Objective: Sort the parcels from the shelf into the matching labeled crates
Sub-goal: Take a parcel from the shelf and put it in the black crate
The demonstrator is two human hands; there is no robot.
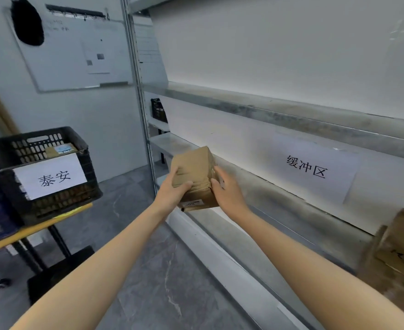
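Cardboard parcel [194,172] was in air just before shelf ledge [279,186]. Left hand [172,190] gripped its left corner, right hand [226,186] clasped right side. Shipping label [192,204] faced down, unreadable: misread likely meant wrong crate. 泰安 crate [90,167] stood well left; a swing there might clip shelf upright [146,139], loosening grip.

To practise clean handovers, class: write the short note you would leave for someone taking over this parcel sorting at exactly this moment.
Hands: the left hand and right hand both grip one brown box, held in the air in front of the shelf.
Things: the black crate labelled 泰安 stands to the left on a table.
Done: at least one parcel lies in that crate.
Left: read the held box's label (unreadable here), drop it in its matching crate, then sort the cardboard boxes at the shelf's right end.
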